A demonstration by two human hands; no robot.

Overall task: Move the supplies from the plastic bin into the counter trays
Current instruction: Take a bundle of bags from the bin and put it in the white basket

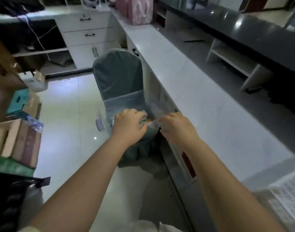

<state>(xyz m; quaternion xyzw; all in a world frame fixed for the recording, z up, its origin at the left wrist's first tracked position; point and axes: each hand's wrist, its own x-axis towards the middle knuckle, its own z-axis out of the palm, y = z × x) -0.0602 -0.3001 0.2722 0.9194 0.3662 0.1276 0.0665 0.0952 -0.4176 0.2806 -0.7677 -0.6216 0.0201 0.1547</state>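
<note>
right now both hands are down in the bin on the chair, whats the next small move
Probably lift what they hold clear of the bin. The left hand and right hand are curled over supplies in the clear plastic bin, and the white counter lies just right.

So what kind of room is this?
Probably the staff side of a shop or reception desk: a long white counter, a raised dark customer ledge, drawer cabinets and stacked cardboard boxes.
</note>
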